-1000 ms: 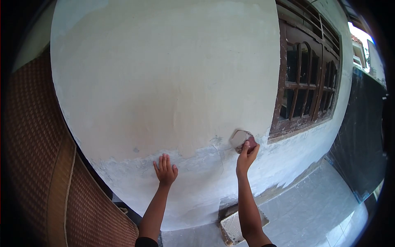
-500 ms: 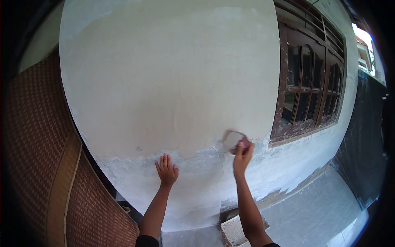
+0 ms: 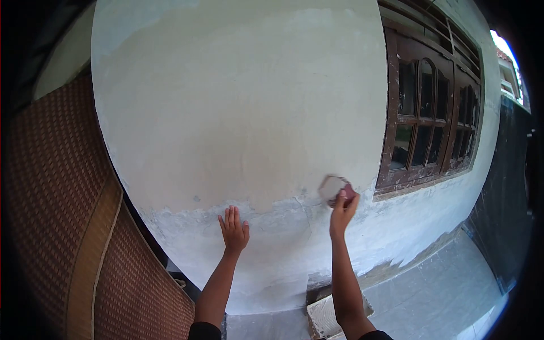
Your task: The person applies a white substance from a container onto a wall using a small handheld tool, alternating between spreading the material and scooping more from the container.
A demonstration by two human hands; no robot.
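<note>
My right hand (image 3: 341,213) presses a dusty reddish sanding pad (image 3: 335,190) flat against the plastered wall (image 3: 243,113), just left of the window's lower corner. The pad sits on the line where the cream upper coat meets the rough grey lower band (image 3: 283,238). My left hand (image 3: 233,229) lies flat on that grey band, fingers together and pointing up, holding nothing.
A brown wooden window (image 3: 433,107) with several panes stands to the right. A woven reddish mat (image 3: 62,226) leans on the left. A pale tray (image 3: 326,317) lies on the tiled floor (image 3: 442,289) below my right arm. A dark sheet (image 3: 513,187) hangs at far right.
My right hand slid the pad left along the wall, then back right. The view shifted slightly, and my left hand stayed planted on the wall.
</note>
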